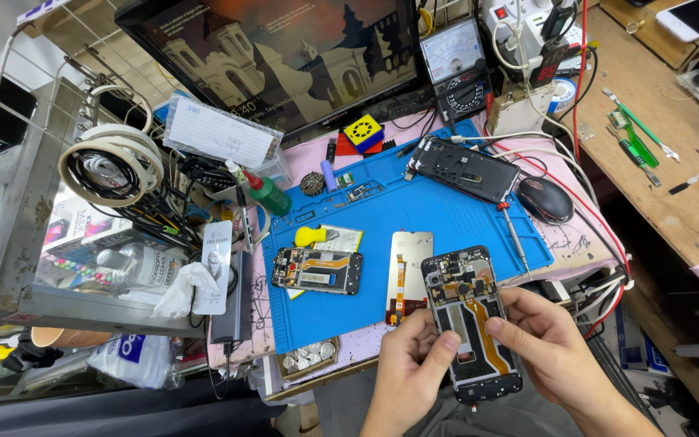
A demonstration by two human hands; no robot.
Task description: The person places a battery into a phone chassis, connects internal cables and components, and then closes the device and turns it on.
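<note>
Both hands are on an opened phone (471, 324) with the back off, so the dark boards and an orange flex strip down the middle are showing; it's held up just off the near edge of the blue work mat (414, 218), by its near right corner, tilted a bit with the top end pointing away. The left hand (406, 364) grips the phone's left side, fingers curled underneath and the thumb pressed on the frame partway down. The right hand (548, 348) wraps the right side, fingers bunched together behind it and the thumb laid flat on the board next to the orange strip. On the mat just left of the held phone there's a loose screen panel (408, 271) lying silver back up, nearly touching it. Further left, near the mat's left edge, is a second gutted phone (317, 270) lying sideways, with a yellow pry tool (311, 235) right above it. Toward the far right corner sits another dark phone body (464, 168), with a cable plugged in. A thin screwdriver (514, 233) lies along the right edge, and a black mouse (544, 199) sits just off the mat there. Behind the mat stand a monitor (285, 48) and an analog meter (456, 65), and a green bottle (267, 193) sits off the mat's far left corner.
</note>
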